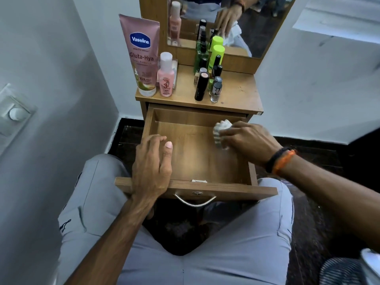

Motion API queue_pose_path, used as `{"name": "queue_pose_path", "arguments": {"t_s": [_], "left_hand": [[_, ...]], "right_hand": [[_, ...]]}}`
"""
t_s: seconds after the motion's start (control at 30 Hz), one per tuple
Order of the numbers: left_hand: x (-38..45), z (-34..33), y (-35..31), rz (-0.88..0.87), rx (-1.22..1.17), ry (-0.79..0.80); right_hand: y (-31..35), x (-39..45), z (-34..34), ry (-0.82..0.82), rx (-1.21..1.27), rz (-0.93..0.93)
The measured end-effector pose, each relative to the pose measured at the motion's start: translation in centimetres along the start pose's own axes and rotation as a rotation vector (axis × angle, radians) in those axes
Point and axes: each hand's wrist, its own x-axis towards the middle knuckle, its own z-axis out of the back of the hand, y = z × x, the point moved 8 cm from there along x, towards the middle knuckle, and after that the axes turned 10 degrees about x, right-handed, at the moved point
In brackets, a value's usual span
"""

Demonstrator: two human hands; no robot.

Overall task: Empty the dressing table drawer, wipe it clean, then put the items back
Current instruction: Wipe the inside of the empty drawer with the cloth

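The wooden drawer (191,155) of the dressing table is pulled out over my lap, with nothing in it but a cloth. My right hand (246,140) presses a crumpled white cloth (221,131) against the drawer floor near the back right corner. My left hand (153,167) rests over the drawer's front left corner, fingers curled over the left wall and thumb inside. On the tabletop (242,95) stand a pink Vaseline tube (141,56), a small pink bottle (166,76), green bottles (214,54) and several small cosmetic bottles (207,83).
A mirror (255,27) rises behind the tabletop. White walls close in on both sides, with a switch plate (15,112) on the left wall. The floor is dark. A metal handle (195,201) hangs on the drawer front above my knees.
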Motion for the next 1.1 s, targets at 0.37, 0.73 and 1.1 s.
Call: {"name": "queue_pose_path", "arguments": {"t_s": [0.37, 0.73, 1.1], "left_hand": [[0.1, 0.0, 0.1, -0.009, -0.020, -0.001], [0.0, -0.2, 0.3, -0.023, 0.003, -0.014], [0.2, -0.3, 0.2, -0.046, 0.031, -0.011]], "right_hand": [[-2.7, 2.6, -6.8, 0.411, -0.324, 0.024], [1.7, 0.0, -8.7, 0.905, -0.137, 0.049], [2.4, -2.4, -4.8, 0.729, -0.140, -0.079]]}}
